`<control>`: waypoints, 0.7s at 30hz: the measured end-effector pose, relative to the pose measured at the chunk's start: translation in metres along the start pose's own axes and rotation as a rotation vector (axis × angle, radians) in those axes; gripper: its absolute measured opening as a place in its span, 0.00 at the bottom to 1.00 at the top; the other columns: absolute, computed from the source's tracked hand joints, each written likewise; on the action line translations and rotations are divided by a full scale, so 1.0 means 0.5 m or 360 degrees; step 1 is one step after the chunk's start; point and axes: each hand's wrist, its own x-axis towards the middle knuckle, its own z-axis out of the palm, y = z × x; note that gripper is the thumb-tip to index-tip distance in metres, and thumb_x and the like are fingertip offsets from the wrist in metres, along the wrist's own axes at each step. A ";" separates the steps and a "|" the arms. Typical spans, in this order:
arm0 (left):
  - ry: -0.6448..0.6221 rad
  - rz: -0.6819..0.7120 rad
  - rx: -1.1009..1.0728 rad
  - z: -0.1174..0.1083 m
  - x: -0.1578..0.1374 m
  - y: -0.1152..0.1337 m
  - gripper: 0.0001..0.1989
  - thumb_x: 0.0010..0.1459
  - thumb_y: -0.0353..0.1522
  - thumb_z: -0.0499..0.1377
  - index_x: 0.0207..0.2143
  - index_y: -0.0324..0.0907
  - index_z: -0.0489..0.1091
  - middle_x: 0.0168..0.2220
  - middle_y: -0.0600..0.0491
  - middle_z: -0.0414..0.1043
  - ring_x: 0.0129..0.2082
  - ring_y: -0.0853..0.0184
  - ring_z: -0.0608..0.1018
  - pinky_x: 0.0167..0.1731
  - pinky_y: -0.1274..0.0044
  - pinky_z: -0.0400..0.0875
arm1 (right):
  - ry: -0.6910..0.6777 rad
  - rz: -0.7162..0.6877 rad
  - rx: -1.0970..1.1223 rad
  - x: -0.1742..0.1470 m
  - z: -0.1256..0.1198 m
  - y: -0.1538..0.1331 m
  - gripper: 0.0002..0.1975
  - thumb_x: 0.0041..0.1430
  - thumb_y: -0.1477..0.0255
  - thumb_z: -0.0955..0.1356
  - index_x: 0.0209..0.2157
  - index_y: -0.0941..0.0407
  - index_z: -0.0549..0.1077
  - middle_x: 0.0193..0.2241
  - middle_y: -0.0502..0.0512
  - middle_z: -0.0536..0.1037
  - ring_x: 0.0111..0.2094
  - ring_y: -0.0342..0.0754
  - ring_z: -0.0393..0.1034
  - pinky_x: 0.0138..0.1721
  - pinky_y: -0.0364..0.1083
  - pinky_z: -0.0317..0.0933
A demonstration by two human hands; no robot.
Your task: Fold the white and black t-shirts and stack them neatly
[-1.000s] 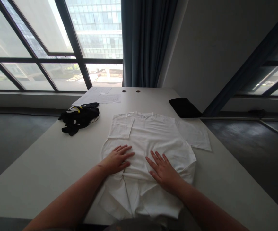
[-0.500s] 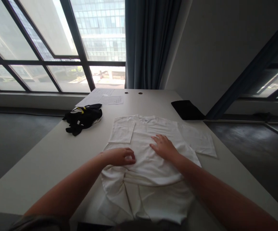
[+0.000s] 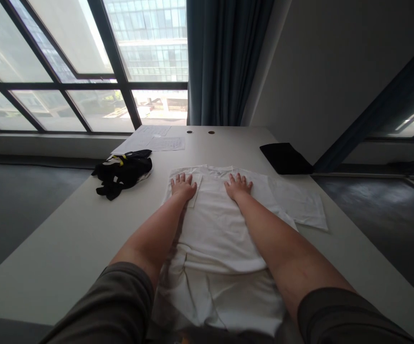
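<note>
A white T-shirt lies spread on the white table, collar pointing away from me. Its left sleeve is folded inward over the body, while the right sleeve stretches out flat to the side. My left hand rests with fingers spread on the folded sleeve. On the upper chest, right of the collar's middle, my right hand lies flat with its fingers apart. The shirt's lower part is rumpled in a crosswise fold near me. Neither hand grips the cloth.
A crumpled black cloth bundle with yellow and white bits lies at the table's left edge. Papers are at the far left. A flat black item sits far right. Beyond the table hang a blue curtain and windows.
Both hands have moved forward, away from me, toward the shirt's shoulders. My left hand has gone from curled near the shirt's middle to spread on the folded sleeve.
</note>
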 end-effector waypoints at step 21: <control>0.0120 -0.0066 0.0029 0.014 0.078 -0.018 0.34 0.67 0.52 0.46 0.72 0.55 0.58 0.77 0.49 0.45 0.76 0.42 0.47 0.72 0.51 0.39 | -0.0004 -0.0021 -0.0026 0.062 -0.004 -0.006 0.37 0.73 0.49 0.49 0.77 0.45 0.41 0.77 0.53 0.36 0.76 0.61 0.32 0.72 0.68 0.30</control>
